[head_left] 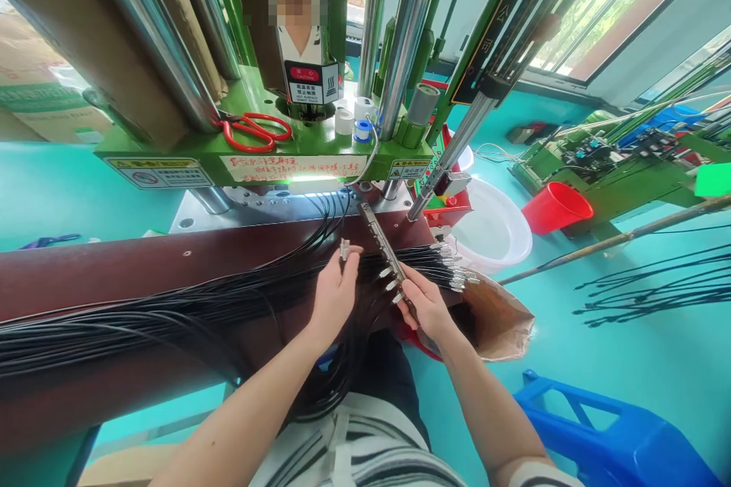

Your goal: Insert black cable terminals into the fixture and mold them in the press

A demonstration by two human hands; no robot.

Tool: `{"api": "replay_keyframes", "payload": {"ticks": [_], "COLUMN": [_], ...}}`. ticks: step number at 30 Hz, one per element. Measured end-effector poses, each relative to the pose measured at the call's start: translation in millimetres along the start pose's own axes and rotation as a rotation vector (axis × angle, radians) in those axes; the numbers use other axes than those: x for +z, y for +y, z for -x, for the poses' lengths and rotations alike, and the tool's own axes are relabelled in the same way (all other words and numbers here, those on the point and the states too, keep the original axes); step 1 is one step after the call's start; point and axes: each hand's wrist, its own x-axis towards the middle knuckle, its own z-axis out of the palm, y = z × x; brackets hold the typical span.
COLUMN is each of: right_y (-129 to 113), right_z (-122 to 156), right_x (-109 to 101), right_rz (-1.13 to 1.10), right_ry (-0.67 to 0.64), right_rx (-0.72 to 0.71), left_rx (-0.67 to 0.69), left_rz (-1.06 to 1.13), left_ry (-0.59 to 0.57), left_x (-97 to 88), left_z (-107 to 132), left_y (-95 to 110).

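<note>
My right hand (426,303) is closed round the near end of a narrow metal bar (381,240) with slots along it. Small silvery connectors (393,284) sit in the bar's near part, with black cables trailing from them. Just left of the bar, my left hand (336,291) pinches a cable connector (344,249) between thumb and fingers. Beneath both hands a thick bundle of black cables (228,304) runs across the brown worktop (114,262). Their metal-tipped ends (454,270) gather to the right of the bar.
A green press (188,156) stands directly ahead, with red-handled scissors (256,131) and tape rolls (362,129) on its ledge. A white basin (496,224), a red bucket (557,208) and a brown paper bag (502,319) are at the right. A blue stool (640,434) stands lower right.
</note>
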Motion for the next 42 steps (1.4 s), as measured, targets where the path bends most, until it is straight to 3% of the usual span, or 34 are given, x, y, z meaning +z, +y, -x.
{"api": "replay_keyframes", "payload": {"ticks": [3, 8, 11, 18, 26, 30, 32, 37, 42], "right_y": [1, -3, -5, -2, -7, -5, -4, -3, -1], "right_z": [0, 0, 0, -2, -2, -1, -1, -2, -2], "right_x": [-2, -1, -2, -7, -3, -3, -4, -6, -6], "right_rz": [-0.032, -0.017, -0.014, 0.03, 0.175, 0.079, 0.04, 0.004, 0.01], "right_ry": [0.002, -0.044, -0.06, -0.099, -0.184, -0.108, -0.074, -0.108, -0.13], "right_rx": [0.015, 0.015, 0.012, 0.034, -0.03, 0.008, 0.022, 0.016, 0.007], "left_rx": [0.014, -0.087, -0.175, -0.21, -0.105, -0.008, -0.051, -0.259, -0.321], "left_rz": [0.027, 0.014, 0.025, 0.06, -0.036, 0.017, 0.137, 0.256, 0.263], "left_ry": [0.069, -0.17, -0.239, -0.224, -0.211, -0.086, -0.026, -0.162, -0.154], "left_x": [-0.1, 2.1, 1.0, -4.4, -7.3, -9.6, -10.5, -11.1, -12.1], "left_z": [0, -1, -3, -3, -2, -3, -4, -7, -9], "left_y": [-2, -8, -9, -4, -3, 2, 5, 10, 9]}}
